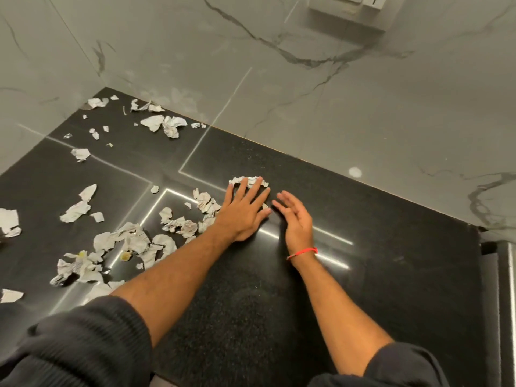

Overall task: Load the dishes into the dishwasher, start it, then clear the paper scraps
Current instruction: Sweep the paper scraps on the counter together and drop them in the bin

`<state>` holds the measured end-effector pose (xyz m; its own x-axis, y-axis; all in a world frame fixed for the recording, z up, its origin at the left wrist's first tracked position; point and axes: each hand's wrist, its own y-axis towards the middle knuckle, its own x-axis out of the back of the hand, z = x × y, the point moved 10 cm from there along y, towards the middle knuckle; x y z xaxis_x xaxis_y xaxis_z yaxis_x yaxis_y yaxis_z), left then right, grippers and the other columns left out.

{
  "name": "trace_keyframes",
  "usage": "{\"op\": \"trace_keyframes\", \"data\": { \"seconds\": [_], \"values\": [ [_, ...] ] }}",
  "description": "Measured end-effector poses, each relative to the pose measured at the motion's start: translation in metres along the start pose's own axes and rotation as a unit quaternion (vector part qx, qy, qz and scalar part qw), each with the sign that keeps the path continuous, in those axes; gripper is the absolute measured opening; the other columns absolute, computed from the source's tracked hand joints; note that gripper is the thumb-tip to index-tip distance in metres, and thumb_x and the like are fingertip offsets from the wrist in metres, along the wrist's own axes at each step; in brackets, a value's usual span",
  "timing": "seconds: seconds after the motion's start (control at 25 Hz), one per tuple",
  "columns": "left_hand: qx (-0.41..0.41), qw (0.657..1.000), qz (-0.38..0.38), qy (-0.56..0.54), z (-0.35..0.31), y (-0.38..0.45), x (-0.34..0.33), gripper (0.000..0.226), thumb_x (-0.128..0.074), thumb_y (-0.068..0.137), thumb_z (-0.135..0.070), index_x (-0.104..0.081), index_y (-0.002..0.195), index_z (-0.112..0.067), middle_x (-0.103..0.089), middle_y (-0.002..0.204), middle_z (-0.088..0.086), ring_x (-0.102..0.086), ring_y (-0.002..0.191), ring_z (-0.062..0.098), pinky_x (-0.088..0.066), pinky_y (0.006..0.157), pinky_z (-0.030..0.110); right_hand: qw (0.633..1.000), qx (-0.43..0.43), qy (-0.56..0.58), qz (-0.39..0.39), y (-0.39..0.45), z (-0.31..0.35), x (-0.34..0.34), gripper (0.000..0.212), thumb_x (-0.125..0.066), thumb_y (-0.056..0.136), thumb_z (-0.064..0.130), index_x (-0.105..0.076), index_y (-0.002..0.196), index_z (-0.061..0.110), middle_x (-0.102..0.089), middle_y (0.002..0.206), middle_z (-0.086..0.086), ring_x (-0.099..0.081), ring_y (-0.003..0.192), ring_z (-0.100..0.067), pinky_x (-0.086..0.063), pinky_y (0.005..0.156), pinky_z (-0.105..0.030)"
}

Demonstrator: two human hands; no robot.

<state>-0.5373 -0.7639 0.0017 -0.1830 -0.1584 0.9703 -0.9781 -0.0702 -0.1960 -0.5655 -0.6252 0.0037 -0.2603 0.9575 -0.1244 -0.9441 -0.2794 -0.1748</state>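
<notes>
Several crumpled white paper scraps lie scattered over the left half of a glossy black countertop. My left hand lies flat on the counter with straight fingers, its fingertips touching one scrap at the far side. More scraps sit just left of that hand. My right hand stands on its edge beside the left one, fingers straight, holding nothing. A red thread band circles the right wrist.
Grey marble wall panels rise behind the counter and at the left. More scraps lie in the far left corner. The counter ends at the right next to a grey metallic surface. A grey box hangs on the wall above.
</notes>
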Motion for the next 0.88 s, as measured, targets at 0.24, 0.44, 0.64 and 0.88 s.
{"op": "trace_keyframes", "data": {
  "seconds": [0.24,0.44,0.64,0.88],
  "values": [
    [0.073,0.995,-0.03,0.054,0.082,-0.066,-0.005,0.066,-0.012,0.105,-0.06,-0.005,0.163,-0.03,0.003,0.171,0.002,-0.002,0.157,0.032,-0.001,0.123,0.063,0.88,0.086,-0.465,0.042,0.054,0.023,0.019,0.056,-0.046,0.101,0.04,-0.035,0.151,0.016,-0.029,0.159,-0.007,-0.019,0.15,-0.025,-0.012,0.123,-0.036],
    [0.124,0.987,-0.013,0.105,0.153,-0.14,-0.008,0.068,-0.003,0.101,-0.059,0.002,0.162,-0.031,0.0,0.171,-0.005,-0.006,0.157,0.029,0.008,0.118,0.07,0.742,0.071,-0.664,0.06,0.053,-0.004,-0.058,0.072,-0.027,0.1,0.058,-0.021,0.155,0.011,-0.007,0.164,-0.015,-0.002,0.152,-0.03,0.002,0.122,-0.052],
    [0.138,0.983,-0.118,0.025,0.155,-0.188,0.017,0.063,-0.031,0.107,-0.041,-0.009,0.163,-0.02,-0.018,0.169,0.001,-0.017,0.156,0.028,-0.004,0.123,0.063,0.877,0.06,-0.436,0.195,-0.032,-0.044,-0.2,0.054,-0.03,0.106,0.036,-0.03,0.152,0.009,-0.022,0.162,-0.007,-0.01,0.152,-0.023,-0.001,0.124,-0.044],
    [0.037,0.997,-0.02,0.061,0.104,-0.237,-0.043,0.069,-0.011,0.103,-0.066,0.003,0.162,-0.033,0.01,0.171,-0.004,0.005,0.157,0.028,0.004,0.122,0.063,0.931,0.11,-0.337,0.086,-0.037,-0.008,-0.128,0.043,-0.048,0.102,0.018,-0.047,0.143,0.006,-0.047,0.149,-0.01,-0.039,0.142,-0.023,-0.025,0.119,-0.032]
  ]
}}
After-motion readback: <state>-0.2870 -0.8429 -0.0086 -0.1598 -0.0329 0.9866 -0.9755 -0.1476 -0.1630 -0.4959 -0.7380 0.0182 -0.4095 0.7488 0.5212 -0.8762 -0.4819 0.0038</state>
